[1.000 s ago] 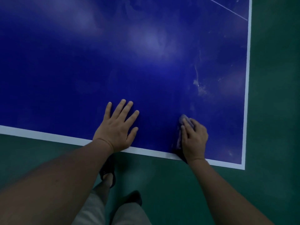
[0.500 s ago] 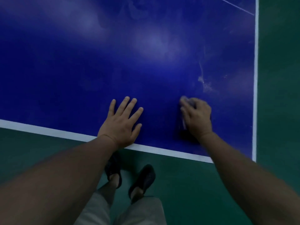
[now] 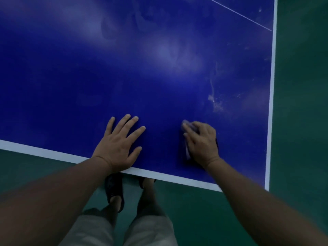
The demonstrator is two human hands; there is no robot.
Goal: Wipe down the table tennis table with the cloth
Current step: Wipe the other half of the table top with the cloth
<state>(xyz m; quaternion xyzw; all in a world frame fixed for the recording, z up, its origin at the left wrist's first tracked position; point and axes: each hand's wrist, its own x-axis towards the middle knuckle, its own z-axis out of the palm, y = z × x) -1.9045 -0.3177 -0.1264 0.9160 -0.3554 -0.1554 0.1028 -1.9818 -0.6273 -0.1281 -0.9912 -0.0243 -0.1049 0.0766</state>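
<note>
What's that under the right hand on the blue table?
A bluish cloth pokes out beside the right hand, held against the table. Most of the cloth is hidden under the palm.

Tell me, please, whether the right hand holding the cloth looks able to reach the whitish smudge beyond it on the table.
Probably yes. The right hand holds the cloth against the table just short of the smudge, and only bare blue surface lies between them.

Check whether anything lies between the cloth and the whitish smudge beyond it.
Nothing visible does. The right hand holds the crumpled bluish cloth on the blue table tennis table; only bare surface separates it from the whitish smudge. The left hand lies aside.
</note>
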